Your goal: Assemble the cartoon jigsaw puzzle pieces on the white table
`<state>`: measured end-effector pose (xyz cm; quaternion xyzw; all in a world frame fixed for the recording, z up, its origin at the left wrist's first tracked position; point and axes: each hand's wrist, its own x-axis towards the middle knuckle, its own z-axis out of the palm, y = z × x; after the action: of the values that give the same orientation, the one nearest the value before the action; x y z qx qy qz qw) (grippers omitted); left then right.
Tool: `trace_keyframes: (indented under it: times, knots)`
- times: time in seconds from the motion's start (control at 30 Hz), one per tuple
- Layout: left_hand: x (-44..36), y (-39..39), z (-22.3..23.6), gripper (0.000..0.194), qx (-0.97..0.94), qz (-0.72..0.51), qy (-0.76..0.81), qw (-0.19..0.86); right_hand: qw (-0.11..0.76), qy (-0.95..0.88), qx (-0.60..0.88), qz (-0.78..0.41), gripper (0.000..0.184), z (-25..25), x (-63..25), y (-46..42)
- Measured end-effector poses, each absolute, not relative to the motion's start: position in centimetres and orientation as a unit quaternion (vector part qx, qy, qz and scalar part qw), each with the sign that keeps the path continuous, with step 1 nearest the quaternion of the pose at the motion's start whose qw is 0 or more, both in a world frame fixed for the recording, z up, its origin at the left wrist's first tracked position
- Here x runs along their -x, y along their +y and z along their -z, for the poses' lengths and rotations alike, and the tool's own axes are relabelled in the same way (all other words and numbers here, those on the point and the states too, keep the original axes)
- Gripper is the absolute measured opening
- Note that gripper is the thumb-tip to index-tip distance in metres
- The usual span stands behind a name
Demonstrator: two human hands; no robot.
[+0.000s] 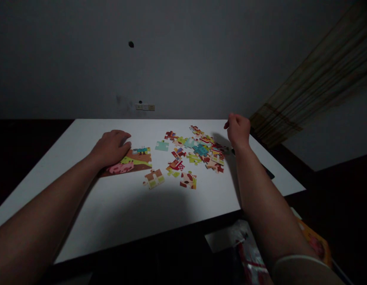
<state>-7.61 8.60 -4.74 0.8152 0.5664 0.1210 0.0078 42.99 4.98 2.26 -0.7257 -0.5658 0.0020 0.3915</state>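
Observation:
My left hand (111, 148) lies over the upper left part of a joined jigsaw puzzle section (139, 159), its fingers stretched out and covering some of the picture. The section shows a pink pig, green grass and a blue figure. My right hand (238, 130) is raised at the right side of the table, its fingers curled in and no piece showing between them. To its left lies a heap of loose puzzle pieces (201, 148), some overlapping. Apart from the heap are a pale green piece (162, 146), a brown-and-green piece (154, 179) and a brown-and-white piece (188, 180).
The white table (118, 221) stands near a grey wall with sockets (144, 107). A dark flat object (268, 171) lies partly behind my right forearm. A curtain (290, 99) hangs at the right. Below the front edge are a plastic bag (251, 253) and an orange package (315, 241).

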Motion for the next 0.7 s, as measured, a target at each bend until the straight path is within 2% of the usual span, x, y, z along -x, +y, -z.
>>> trace_keyframes:
  times: [0.07, 0.17, 0.53, 0.7]
  knots:
    - [7.5, 8.5, 4.6, 0.062, -0.812, -0.121, 0.571, 0.006, 0.420, -0.541, 0.728, 0.030, 0.040, -2.1, -42.9, 5.1]
    - [7.3, 8.3, 4.5, 0.065, -0.810, -0.119, 0.575, 0.007, 0.412, -0.517, 0.748, 0.058, 0.033, -1.9, -42.9, 5.3]
    - [7.3, 8.3, 4.3, 0.066, -0.814, -0.106, 0.571, 0.003, 0.490, -0.512, 0.703, 0.063, 0.053, -1.4, -44.2, 5.9]
    - [7.3, 8.4, 4.5, 0.061, -0.811, -0.122, 0.572, 0.006, 0.442, -0.531, 0.722, 0.012, 0.055, -1.5, -43.5, 5.5]
